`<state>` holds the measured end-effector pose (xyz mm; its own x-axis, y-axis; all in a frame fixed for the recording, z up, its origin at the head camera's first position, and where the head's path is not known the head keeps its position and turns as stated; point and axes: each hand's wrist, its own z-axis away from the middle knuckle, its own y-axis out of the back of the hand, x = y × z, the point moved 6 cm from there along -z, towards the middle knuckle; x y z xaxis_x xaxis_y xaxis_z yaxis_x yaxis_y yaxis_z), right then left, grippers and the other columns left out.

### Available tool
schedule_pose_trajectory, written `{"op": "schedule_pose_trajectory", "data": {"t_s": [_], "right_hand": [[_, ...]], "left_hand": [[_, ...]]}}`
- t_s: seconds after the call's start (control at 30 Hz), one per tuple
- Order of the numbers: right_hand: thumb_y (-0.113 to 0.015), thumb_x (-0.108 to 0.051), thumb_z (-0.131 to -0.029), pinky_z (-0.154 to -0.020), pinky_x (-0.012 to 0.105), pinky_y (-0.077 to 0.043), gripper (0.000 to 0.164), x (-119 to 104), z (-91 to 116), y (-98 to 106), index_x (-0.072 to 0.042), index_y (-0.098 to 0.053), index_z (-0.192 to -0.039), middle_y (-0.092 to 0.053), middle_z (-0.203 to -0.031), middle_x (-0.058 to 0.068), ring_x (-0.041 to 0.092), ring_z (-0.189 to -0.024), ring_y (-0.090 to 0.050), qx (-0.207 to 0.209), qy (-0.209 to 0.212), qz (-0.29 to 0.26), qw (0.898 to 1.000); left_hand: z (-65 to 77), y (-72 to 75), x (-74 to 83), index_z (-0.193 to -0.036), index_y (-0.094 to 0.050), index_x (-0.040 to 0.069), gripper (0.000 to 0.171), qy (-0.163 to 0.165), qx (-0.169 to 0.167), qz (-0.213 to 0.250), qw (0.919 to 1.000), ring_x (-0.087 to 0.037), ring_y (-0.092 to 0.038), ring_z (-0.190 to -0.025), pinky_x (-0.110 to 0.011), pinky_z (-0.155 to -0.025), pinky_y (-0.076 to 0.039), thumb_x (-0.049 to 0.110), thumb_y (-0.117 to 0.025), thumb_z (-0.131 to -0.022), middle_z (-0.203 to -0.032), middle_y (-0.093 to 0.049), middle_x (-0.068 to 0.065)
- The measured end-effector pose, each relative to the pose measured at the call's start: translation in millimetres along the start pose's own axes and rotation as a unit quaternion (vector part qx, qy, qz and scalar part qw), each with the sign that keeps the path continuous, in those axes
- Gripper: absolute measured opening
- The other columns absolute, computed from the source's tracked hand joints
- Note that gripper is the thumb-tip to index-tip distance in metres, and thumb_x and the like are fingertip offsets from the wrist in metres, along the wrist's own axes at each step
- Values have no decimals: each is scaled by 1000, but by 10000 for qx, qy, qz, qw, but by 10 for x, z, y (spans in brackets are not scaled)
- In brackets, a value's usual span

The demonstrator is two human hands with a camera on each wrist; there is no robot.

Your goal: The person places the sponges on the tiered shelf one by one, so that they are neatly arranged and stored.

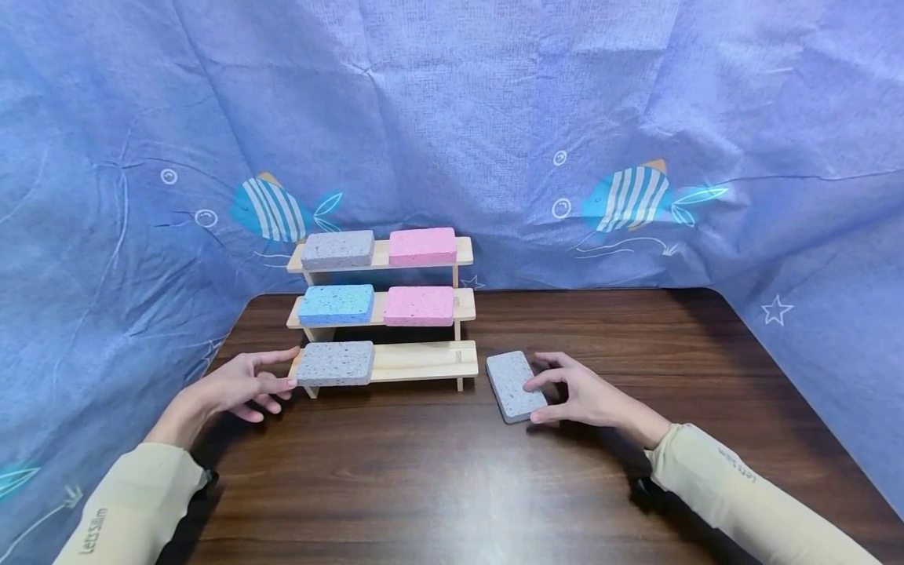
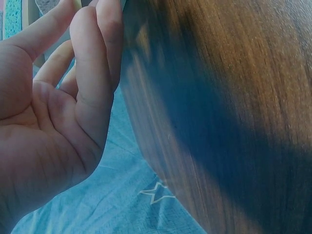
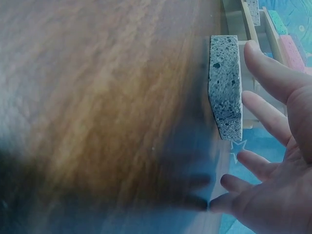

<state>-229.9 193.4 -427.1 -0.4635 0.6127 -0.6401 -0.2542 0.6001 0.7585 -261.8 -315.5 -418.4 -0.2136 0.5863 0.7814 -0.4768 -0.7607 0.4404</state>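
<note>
A three-tier wooden display rack (image 1: 424,362) stands on the table. My left hand (image 1: 243,384) is at the left end of its lowest shelf, thumb and index finger on either side of that end. Beside those fingertips, a grey speckled sponge (image 1: 335,363) lies on the lowest shelf. Right of the rack, another grey sponge (image 1: 514,384) lies flat and slanted on the table. My right hand (image 1: 582,392) is over its right edge, fingers spread and loosely bent. In the right wrist view, thumb and fingertips are close to this sponge (image 3: 225,87); contact is unclear.
On the middle shelf lie a blue sponge (image 1: 336,304) and a pink sponge (image 1: 420,305). The top shelf bears a grey sponge (image 1: 337,249) and a pink sponge (image 1: 422,246). A blue fish-print cloth (image 1: 452,118) hangs behind the dark wooden table (image 1: 395,486).
</note>
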Motion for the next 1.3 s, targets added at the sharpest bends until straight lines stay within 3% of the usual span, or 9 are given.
{"op": "schedule_pose_trajectory", "data": {"t_s": [0.3, 0.53, 0.87, 1.07, 1.3], "right_hand": [[-89, -45, -76, -98, 59, -46, 40, 112, 3, 98, -19, -77, -104, -59, -133, 25, 46, -120, -58, 365, -350, 437, 9978], [-89, -46, -75, -95, 54, -45, 47, 249, 13, 176, -17, -73, -108, -68, -118, 13, 34, -113, -61, 588, -329, 791, 9946], [-90, -50, -71, -90, 53, -43, 57, 262, 46, 204, -17, -69, -113, -67, -113, 9, 36, -106, -57, 587, -510, 1024, 9917], [-87, -44, -79, -86, 54, -45, 52, 342, 39, 266, -15, -65, -117, -66, -110, 9, 35, -101, -57, 691, -570, 1313, 9873], [-89, -37, -77, -85, 54, -46, 48, 436, -1, 324, -17, -62, -110, -64, -109, 9, 35, -99, -59, 672, -302, 1421, 9871]], "left_hand": [[10, -1, 3, -162, -21, 12, 84, 46, 17, -1, 10000, -23, -70, -76, -37, -56, -58, 26, -72, -97, -99, -73, -14], [4, 8, 10, -162, -22, 11, 84, 47, 22, -6, 10000, -22, -70, -75, -37, -56, -58, 27, -72, -97, -99, -73, -14], [32, 20, 40, -162, -21, 11, 85, 1, -15, 11, 10000, -23, -70, -76, -35, -55, -57, 27, -72, -97, -97, -73, -14], [35, -2, 21, -162, -21, 11, 84, -76, -90, 38, 9999, -23, -70, -76, -34, -54, -57, 26, -72, -97, -97, -73, -14], [30, 1, 10, -162, -21, 10, 83, -162, -110, 88, 9998, -23, -70, -77, -34, -55, -57, 25, -71, -98, -102, -73, -15]]}}
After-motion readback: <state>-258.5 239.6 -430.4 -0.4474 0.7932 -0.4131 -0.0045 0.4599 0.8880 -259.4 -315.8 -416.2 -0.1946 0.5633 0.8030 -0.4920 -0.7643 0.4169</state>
